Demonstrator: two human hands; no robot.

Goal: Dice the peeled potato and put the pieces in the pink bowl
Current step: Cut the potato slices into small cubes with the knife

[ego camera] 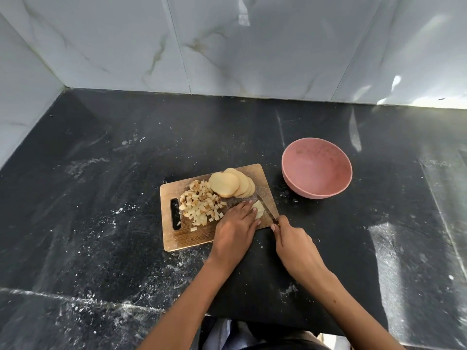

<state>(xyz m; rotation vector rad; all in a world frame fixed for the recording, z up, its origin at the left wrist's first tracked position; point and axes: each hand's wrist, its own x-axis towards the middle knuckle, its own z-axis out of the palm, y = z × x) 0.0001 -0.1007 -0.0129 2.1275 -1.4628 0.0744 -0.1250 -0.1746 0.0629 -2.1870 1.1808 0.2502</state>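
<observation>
**Head view: dicing a potato slice at the cutting board's right end**

Left hand point(236, 223) lies flat, fingers straight, pressing a potato slice point(258, 212) onto the wooden cutting board point(187, 239) near its right front corner. Right hand point(293, 239) grips the knife point(266, 209), fingers curled round a handle almost wholly hidden inside the fist. The blade runs diagonally from the hand up and leftward, lying just right of the slice and of the left fingertips; any cut must fall between the two, a narrow margin by this judgement. Diced pieces point(202, 205) are heaped mid-board; uncut slices point(232, 184) overlap at the board's far edge. The pink bowl point(316, 170) stands on the table point(101, 173) beyond the board's right end, nearer the right hand, with no pieces inside. How much slice lies beneath the left fingers cannot be told.
</observation>
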